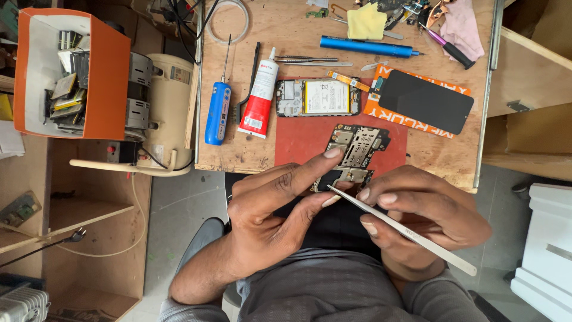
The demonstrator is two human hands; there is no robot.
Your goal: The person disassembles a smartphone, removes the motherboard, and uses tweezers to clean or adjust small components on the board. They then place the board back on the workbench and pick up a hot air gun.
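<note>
We're over the wooden desk (429, 156), and on its near edge lies a red mat (301, 140); every place from here is counted from that mat. At the mat's far edge lies an opened phone body (317, 97) with its battery showing. Right of the mat a dark screen panel (425, 101) rests on an orange card. Left of the mat lie a red-and-white glue tube (260, 95) and a blue electric screwdriver (218, 112).

We'd judge the step in hand to be fine picking work on the circuit board (356, 156), which is held up over the mat's near edge. The next move likely calls for a steady tip set onto one small part without scraping its neighbours.

Our left hand (275, 210) pinches the board, forefinger on top, thumb beneath. Our right hand (417, 216) is curled around the steel tweezers (400, 228), whose tip sits just at the board's near edge.
</note>
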